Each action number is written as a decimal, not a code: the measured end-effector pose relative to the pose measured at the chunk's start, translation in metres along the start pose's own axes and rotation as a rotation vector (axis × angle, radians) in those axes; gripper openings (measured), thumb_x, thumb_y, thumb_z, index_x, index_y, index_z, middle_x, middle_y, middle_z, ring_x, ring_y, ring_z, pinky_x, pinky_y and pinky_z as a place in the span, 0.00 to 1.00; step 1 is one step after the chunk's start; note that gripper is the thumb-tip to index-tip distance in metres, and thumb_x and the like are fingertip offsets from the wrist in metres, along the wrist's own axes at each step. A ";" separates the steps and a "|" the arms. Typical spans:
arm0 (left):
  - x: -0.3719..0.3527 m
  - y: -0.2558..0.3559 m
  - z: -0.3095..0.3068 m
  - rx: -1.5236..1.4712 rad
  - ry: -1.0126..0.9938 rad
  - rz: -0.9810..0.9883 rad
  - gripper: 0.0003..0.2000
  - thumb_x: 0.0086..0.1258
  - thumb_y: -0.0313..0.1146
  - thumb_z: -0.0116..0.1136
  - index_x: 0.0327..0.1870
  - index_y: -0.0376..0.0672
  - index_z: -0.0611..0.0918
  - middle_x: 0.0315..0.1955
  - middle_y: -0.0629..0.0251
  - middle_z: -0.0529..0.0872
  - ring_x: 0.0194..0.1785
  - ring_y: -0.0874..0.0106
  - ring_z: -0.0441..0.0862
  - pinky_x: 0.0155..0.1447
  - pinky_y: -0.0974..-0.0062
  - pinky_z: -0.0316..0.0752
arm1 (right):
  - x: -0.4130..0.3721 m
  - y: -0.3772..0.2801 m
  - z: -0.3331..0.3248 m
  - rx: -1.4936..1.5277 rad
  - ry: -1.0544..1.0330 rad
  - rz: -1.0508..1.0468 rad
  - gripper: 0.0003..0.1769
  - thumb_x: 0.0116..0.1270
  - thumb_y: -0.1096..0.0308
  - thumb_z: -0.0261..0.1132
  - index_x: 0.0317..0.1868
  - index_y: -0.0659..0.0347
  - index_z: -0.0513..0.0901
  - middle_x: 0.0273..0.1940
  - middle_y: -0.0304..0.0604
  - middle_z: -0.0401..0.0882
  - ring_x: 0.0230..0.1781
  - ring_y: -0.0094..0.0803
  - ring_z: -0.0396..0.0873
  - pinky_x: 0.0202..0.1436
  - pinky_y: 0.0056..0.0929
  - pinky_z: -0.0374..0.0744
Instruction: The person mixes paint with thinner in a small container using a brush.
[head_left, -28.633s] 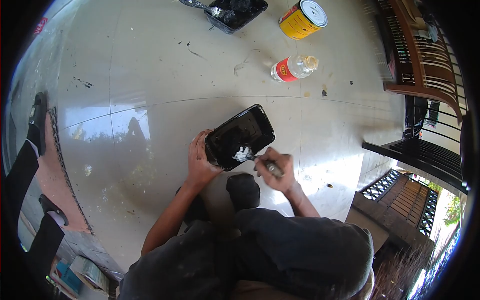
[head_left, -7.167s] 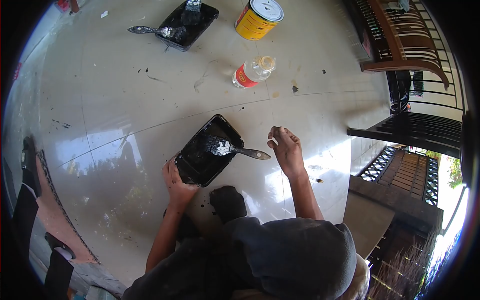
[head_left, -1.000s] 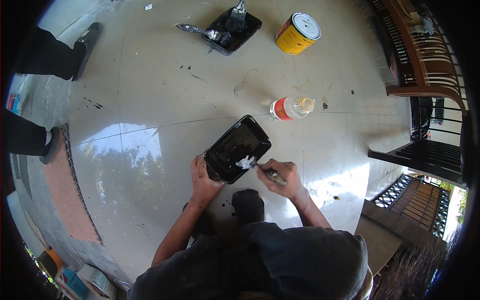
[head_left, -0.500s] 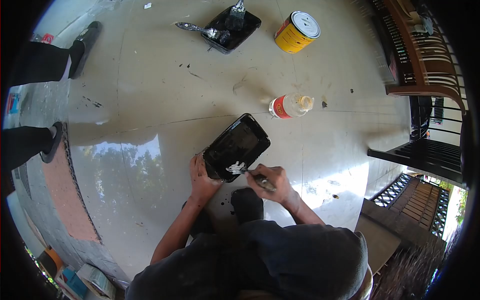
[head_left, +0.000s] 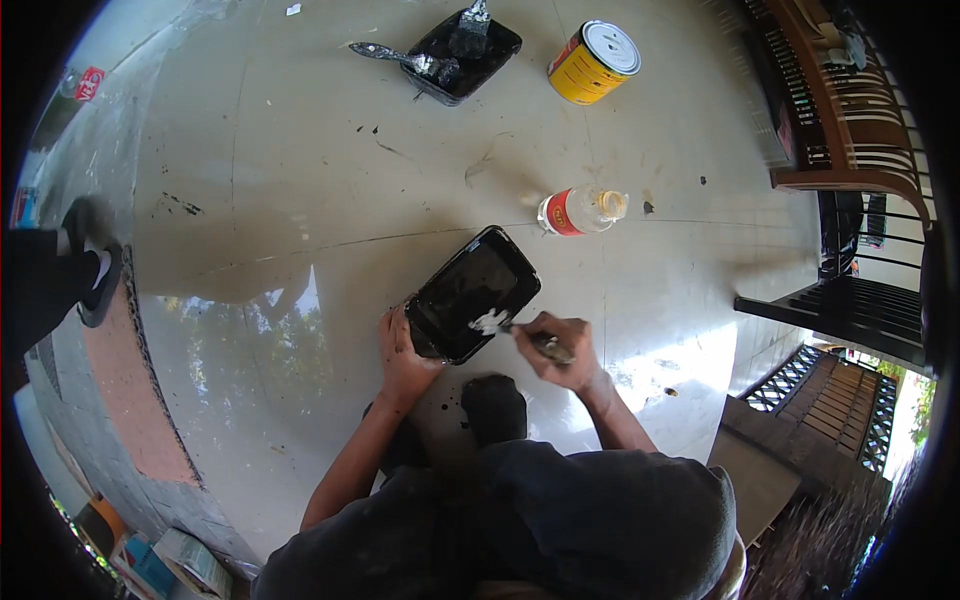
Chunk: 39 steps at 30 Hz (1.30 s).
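A black paint tray with dark paint inside lies tilted across the floor in front of me. My left hand grips its near left corner, fingers wrapped over the edge. In my right hand is a paintbrush, its whitish, smeared head reaching over the near right part of the tray. Fingers are closed around the brush handle. Beyond the tray stands a clear plastic bottle with a red label.
Farther off sit a second black tray holding paint-covered brushes and a yellow can with a pale lid. At left, another person's feet stand by a pinkish strip. Wooden furniture lines the right side.
My right hand and the brush have moved right and slightly away from me. The other person's farther foot has come back beside the nearer one. My left hand stays on the tray.
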<state>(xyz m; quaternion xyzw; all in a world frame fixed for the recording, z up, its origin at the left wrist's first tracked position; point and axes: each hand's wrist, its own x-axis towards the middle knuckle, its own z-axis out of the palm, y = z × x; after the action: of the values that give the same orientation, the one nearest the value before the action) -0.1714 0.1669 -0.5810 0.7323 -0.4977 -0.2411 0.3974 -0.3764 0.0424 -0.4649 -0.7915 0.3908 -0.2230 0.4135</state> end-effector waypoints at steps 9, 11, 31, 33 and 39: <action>0.002 0.003 -0.001 -0.020 -0.002 -0.004 0.44 0.44 0.36 0.79 0.67 0.37 0.71 0.60 0.52 0.77 0.64 0.50 0.71 0.69 0.54 0.68 | 0.001 0.008 0.011 -0.023 0.020 -0.118 0.07 0.60 0.79 0.73 0.30 0.64 0.82 0.22 0.44 0.83 0.20 0.31 0.85 0.25 0.28 0.79; 0.002 0.002 0.000 -0.005 -0.010 0.003 0.43 0.44 0.35 0.79 0.67 0.37 0.71 0.60 0.52 0.77 0.64 0.50 0.71 0.69 0.54 0.68 | -0.001 0.004 0.006 -0.010 -0.035 -0.114 0.06 0.60 0.78 0.73 0.30 0.64 0.82 0.22 0.45 0.83 0.20 0.34 0.84 0.26 0.29 0.79; 0.002 0.002 0.002 0.045 0.053 0.077 0.43 0.45 0.37 0.79 0.66 0.37 0.72 0.58 0.53 0.78 0.61 0.48 0.73 0.68 0.53 0.68 | 0.001 0.001 0.000 -0.071 -0.146 -0.252 0.07 0.57 0.80 0.72 0.33 0.65 0.80 0.27 0.46 0.83 0.25 0.40 0.85 0.28 0.33 0.82; 0.001 0.001 0.002 0.058 0.052 0.072 0.43 0.45 0.38 0.79 0.66 0.37 0.72 0.59 0.53 0.78 0.61 0.48 0.73 0.68 0.53 0.68 | 0.002 0.001 -0.004 -0.100 -0.113 -0.227 0.08 0.56 0.80 0.72 0.33 0.65 0.80 0.28 0.46 0.83 0.25 0.40 0.85 0.29 0.33 0.83; 0.002 -0.002 0.003 0.059 0.045 0.094 0.44 0.45 0.39 0.79 0.67 0.36 0.72 0.59 0.53 0.78 0.62 0.48 0.72 0.69 0.52 0.68 | -0.005 -0.002 0.004 -0.140 -0.190 -0.269 0.07 0.58 0.77 0.72 0.34 0.64 0.81 0.30 0.46 0.86 0.25 0.40 0.86 0.31 0.33 0.85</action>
<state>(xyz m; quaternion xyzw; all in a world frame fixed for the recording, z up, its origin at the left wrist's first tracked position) -0.1718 0.1650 -0.5839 0.7248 -0.5291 -0.1910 0.3977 -0.3764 0.0488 -0.4656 -0.8810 0.2550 -0.1727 0.3591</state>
